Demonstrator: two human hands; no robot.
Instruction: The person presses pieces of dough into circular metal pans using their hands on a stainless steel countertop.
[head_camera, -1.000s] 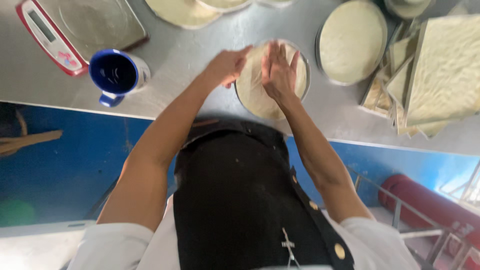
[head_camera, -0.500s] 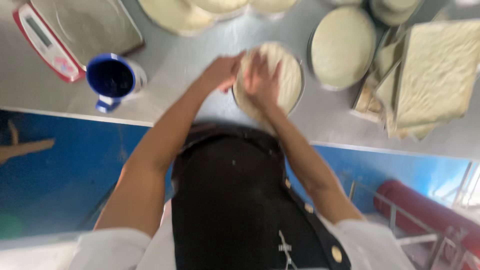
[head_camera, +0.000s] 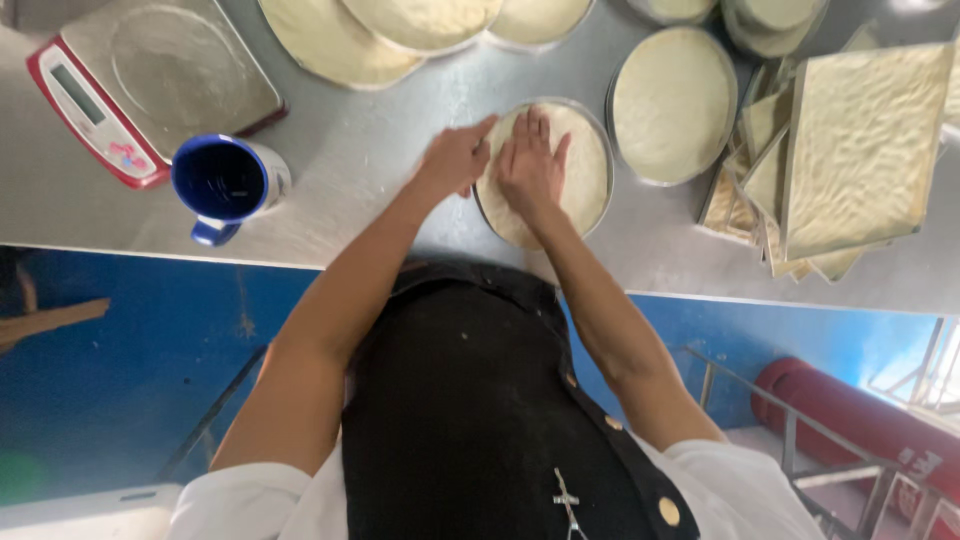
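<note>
1. Both hands have been laid down lower on the dough since the frame before, and the fingers of the right hand are now spread flat.
2. A big steel bench is seen, and all the things are set on it.
3. A pile of square trays with pale dough is stacked at the right side of the bench.
4. A kitchen scale with a red edge is placed at the far left.
5. A round pan of dough is set just beside the middle pan, on its right. More round doughs are lined up along the top.
6. The round dough pan is found in the middle of the bench, right in front of the person.
7. A blue mug is stood near the scale, well apart from the dough.
8. The right hand is pressed flat on the dough with fingers spread out.
9. The left hand is held at the left rim of the pan, with the fingers curled loosely and one finger pointed out. Nothing is pinched by it.
</note>
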